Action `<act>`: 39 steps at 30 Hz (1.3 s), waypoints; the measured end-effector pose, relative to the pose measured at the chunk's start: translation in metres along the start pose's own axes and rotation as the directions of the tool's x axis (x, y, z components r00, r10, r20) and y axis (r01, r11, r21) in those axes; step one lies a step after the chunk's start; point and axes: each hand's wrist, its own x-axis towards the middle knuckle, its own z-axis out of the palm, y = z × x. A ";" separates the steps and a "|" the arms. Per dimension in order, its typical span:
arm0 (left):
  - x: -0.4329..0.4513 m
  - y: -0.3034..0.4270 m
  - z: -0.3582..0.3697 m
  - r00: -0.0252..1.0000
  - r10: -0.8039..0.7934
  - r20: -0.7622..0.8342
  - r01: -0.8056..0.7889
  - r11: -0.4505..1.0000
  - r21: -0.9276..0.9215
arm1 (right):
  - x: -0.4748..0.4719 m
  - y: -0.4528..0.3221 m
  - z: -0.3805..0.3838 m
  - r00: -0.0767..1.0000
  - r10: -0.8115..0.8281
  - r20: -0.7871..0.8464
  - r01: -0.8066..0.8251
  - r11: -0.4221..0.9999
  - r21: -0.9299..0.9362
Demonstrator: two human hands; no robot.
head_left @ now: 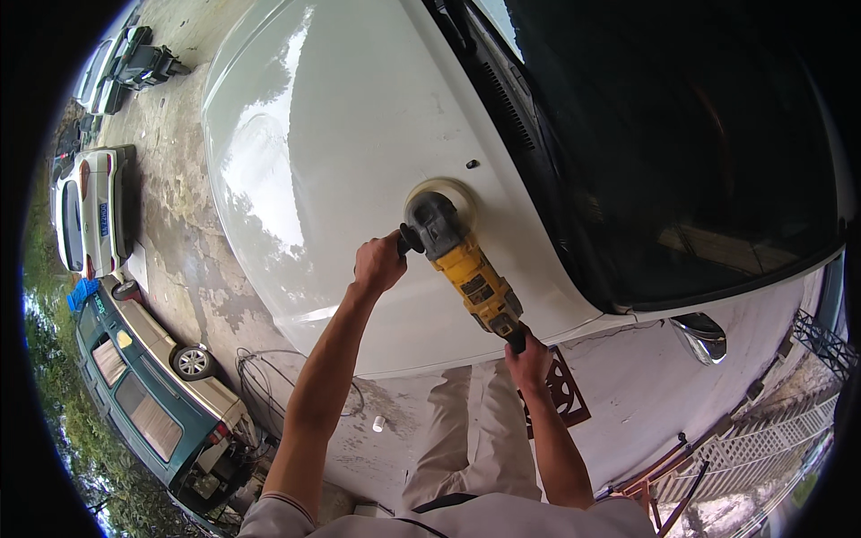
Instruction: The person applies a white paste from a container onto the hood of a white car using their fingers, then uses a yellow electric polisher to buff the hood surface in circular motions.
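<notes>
A yellow and black rotary polisher lies over the white car hood, its round pale polishing pad against the paint. My left hand is closed around the black side handle near the tool's head. At the rear end, my right hand grips the black handle. Most of the pad is hidden under the dark gear head. A small black washer nozzle sits on the hood just beyond the pad. Bright sky and dark tree shapes reflect in the glossy front part of the hood.
The windshield and wiper cowl border the hood on the right. A side mirror sticks out below. Coiled cable or hose and a small white cup-like item lie on the ground. A green van and white car stand left.
</notes>
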 end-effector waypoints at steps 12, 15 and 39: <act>-0.007 0.025 0.030 0.999 0.036 -0.035 -0.044 0.968 -0.246 | 0.005 0.012 -0.052 0.992 -0.048 -0.117 0.035 0.993 -0.109; 0.003 0.041 0.029 0.996 0.038 -0.086 -0.062 0.954 -0.293 | 0.011 0.015 -0.073 0.992 0.008 -0.124 -0.023 0.993 -0.115; 0.002 0.042 0.041 0.983 -0.035 -0.178 -0.025 0.945 -0.325 | 0.037 0.011 -0.077 1.000 -0.009 -0.010 0.008 0.995 -0.103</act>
